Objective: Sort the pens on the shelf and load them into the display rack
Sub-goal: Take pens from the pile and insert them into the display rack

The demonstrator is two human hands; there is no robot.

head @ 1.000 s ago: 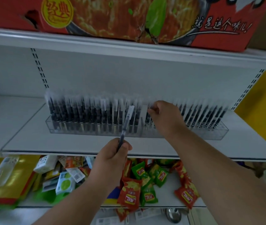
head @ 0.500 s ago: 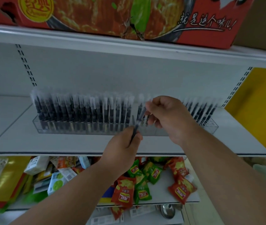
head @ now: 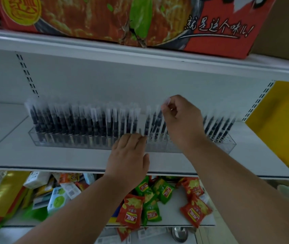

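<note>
The pens (head: 87, 124) stand upright in the clear display rack (head: 39, 138) on the shelf (head: 52, 159); the right hand (head: 180, 120) pinches one pen's top, seemingly steadying it; the left hand (head: 129, 155), fingers curled, nips a thin tip at a gap, probably seating it.

The pen (head: 155, 120) passes from the left hand (head: 128, 155) to the right hand (head: 182, 120), which now pinches its cap above the display rack (head: 228, 145); the left hand reaches the rack's near wall.
</note>
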